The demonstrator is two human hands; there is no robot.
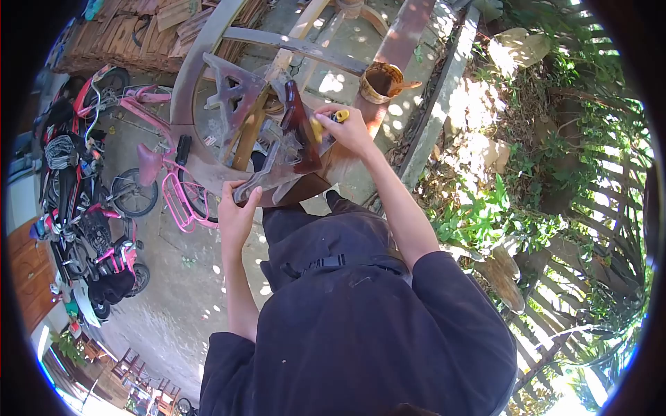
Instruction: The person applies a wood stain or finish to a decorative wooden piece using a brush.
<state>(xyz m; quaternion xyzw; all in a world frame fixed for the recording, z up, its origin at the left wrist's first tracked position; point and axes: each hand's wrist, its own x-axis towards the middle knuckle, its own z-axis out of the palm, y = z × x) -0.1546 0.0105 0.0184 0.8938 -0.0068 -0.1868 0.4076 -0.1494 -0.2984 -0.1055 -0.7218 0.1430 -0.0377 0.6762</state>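
My right hand (349,132) is closed on a paintbrush (341,116) with a yellow handle. The brush end lies against a carved wooden piece (300,142), whose upper part is coated a dark, glossy red-brown. Along its lower left the same piece looks paler and dull. My left hand (239,211) grips that lower left end, thumb on the near side; some of its fingers are hidden behind the wood. A second carved panel (234,93) with cut-out shapes lies just beyond, on the curved wooden frame (191,87).
Past my right hand, a container (380,83) of brown liquid with a stick across its rim stands on a reddish board (406,31). A pink bicycle (173,180) and several motorbikes are on the left. Stacked wood (132,41) lies at the back; plants (479,208) grow on the right.
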